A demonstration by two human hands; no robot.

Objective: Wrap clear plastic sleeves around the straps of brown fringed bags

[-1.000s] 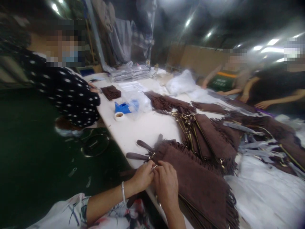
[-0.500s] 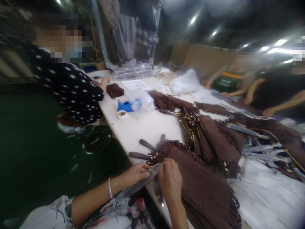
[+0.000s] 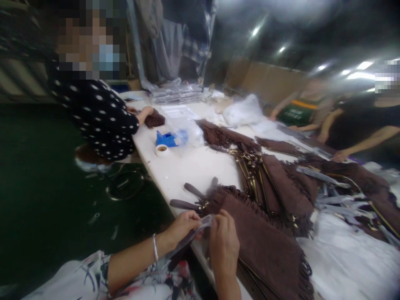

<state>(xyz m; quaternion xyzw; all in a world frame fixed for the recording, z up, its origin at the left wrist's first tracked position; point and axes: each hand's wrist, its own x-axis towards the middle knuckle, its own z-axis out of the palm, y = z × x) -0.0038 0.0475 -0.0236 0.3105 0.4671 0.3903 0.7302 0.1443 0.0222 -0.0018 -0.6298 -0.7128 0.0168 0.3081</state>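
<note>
A narrow clear plastic sleeve (image 3: 206,221) is stretched between my two hands at the near edge of the table, with a dark strap-like piece trailing below it. My left hand (image 3: 185,226) pinches one end, thumb against fingers. At the other end my right hand (image 3: 224,239) is closed on the plastic, its fingertips partly hidden. Just beyond them lies a stack of brown fringed pouches (image 3: 262,237) with gold zips. Dark wrist straps (image 3: 184,204) stick out from its left end.
More brown pouches (image 3: 281,183) with gold clasps lie beyond. White plastic sheeting (image 3: 353,254) covers the right side. A tape roll (image 3: 161,150) sits by a blue piece (image 3: 167,139). One co-worker (image 3: 96,116) stands at left; two others work across the table.
My view has shifted slightly. My hands stay close together on the plastic sleeve, the left one slightly further right. The co-worker at left now has a hand on the brown fringed bundle.
</note>
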